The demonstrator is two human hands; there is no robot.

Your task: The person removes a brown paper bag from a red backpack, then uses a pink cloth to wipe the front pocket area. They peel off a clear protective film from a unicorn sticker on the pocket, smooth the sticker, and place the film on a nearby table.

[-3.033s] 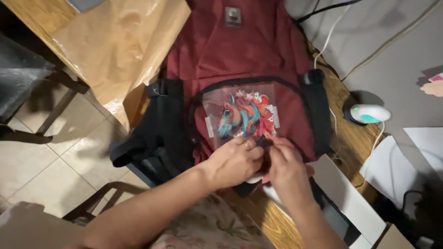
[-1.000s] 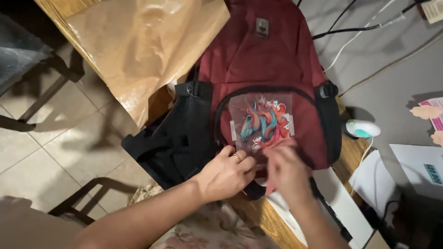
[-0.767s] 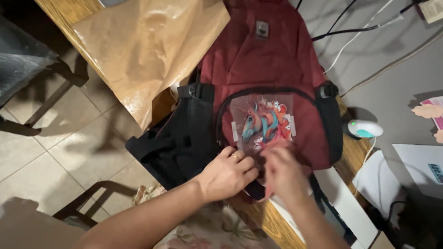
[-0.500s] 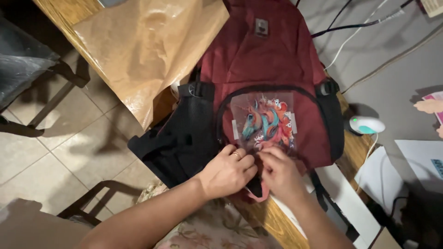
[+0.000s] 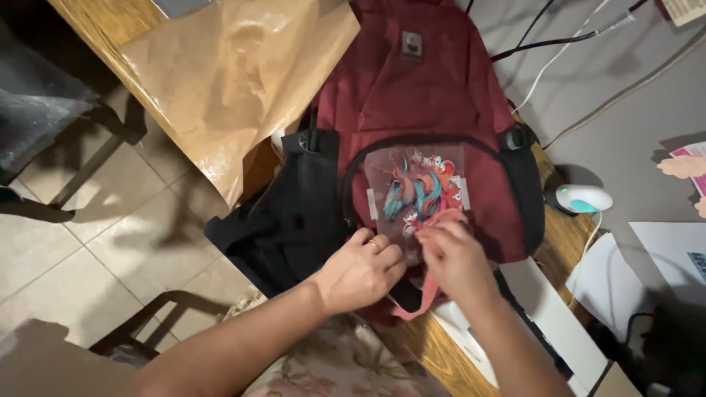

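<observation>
On the tabletop (image 5: 434, 353) | red backpack (image 5: 419, 95) | both hands together at 6 o'clock, left hand (image 5: 360, 268) and right hand (image 5: 456, 257) pinching horse picture (image 5: 415, 191)

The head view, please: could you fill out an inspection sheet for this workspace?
Surface: wooden table, grey mat to the right.
Job's things: maroon backpack lying flat; clear unicorn picture sheet taped on its front pocket.
Clutter: brown paper, white mouse, white papers.
Grippers: left hand and right hand at the sheet's lower edge, by a pink strip.
Cables: black and white cables on the mat.
Surroundings: tiled floor.
</observation>
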